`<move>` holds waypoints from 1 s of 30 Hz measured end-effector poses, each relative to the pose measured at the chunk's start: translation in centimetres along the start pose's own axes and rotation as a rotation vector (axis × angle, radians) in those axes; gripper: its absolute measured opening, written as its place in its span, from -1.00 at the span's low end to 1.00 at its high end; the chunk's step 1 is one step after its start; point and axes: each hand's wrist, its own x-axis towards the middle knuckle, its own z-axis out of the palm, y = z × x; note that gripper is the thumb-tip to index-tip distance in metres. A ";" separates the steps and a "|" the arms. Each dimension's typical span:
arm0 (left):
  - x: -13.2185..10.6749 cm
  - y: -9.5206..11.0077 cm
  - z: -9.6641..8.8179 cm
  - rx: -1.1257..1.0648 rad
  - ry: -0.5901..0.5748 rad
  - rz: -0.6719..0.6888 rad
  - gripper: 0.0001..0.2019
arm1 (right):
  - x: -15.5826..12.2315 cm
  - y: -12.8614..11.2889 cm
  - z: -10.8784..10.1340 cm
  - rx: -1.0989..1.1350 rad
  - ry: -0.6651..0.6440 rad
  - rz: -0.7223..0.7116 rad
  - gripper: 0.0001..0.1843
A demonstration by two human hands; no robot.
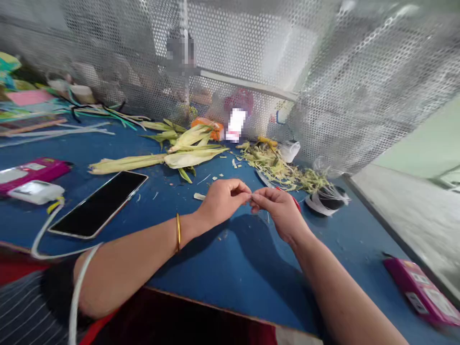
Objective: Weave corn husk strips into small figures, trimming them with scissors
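My left hand (222,200) and my right hand (279,211) meet fingertip to fingertip above the blue table (230,258), each in a pinch. Whatever they pinch between them is too thin to make out. A gold bangle (178,233) sits on my left wrist. A red-handled tool (296,203) lies just behind my right hand. Pale green leaf strips (168,155) lie on the table beyond my hands.
A black phone (98,203) lies at the left, with a white cable, a white power bank (36,191) and a pink box (34,170). Shredded leaf scraps (283,170) pile up by a perforated metal screen (323,86). A thread spool (326,200) and another pink box (422,293) sit at the right.
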 end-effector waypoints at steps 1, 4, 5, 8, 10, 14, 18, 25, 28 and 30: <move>0.1 0.1 0.0 0.025 -0.001 0.001 -0.92 | 0.0 0.1 0.0 0.009 -0.005 0.008 -0.74; 0.4 0.3 -0.1 0.031 -0.018 -0.006 -0.94 | -0.1 0.3 -0.1 0.031 -0.001 0.011 -0.73; 0.5 0.5 -0.2 0.014 -0.033 -0.006 -0.94 | -0.1 0.3 -0.1 0.044 0.000 0.007 -0.73; 0.8 1.4 -1.1 -0.119 -0.054 -0.046 -0.85 | -0.1 0.2 -0.2 0.042 0.061 -0.055 -0.74; 1.1 2.2 -2.0 -0.194 0.014 -0.080 -0.76 | 0.0 0.1 -0.3 -0.007 0.152 -0.131 -0.75; 1.4 3.8 -3.7 -0.126 0.163 -0.060 -0.81 | 0.2 0.2 -0.6 -0.105 0.258 -0.231 -0.77; 1.2 4.2 -4.6 0.127 0.047 -0.067 -0.87 | 0.2 0.6 -0.6 -0.204 0.252 -0.242 -0.77; 0.8 2.2 -5.9 1.072 -0.182 0.150 -0.76 | -0.1 1.0 0.1 -0.309 0.183 -0.178 -0.75; 1.1 1.0 -5.8 1.232 -0.334 0.199 -0.78 | -0.1 1.0 0.4 -0.335 0.156 -0.143 -0.75; 1.5 0.5 -5.9 1.273 -0.401 0.202 -0.80 | -0.1 1.1 0.5 -0.338 0.146 -0.119 -0.76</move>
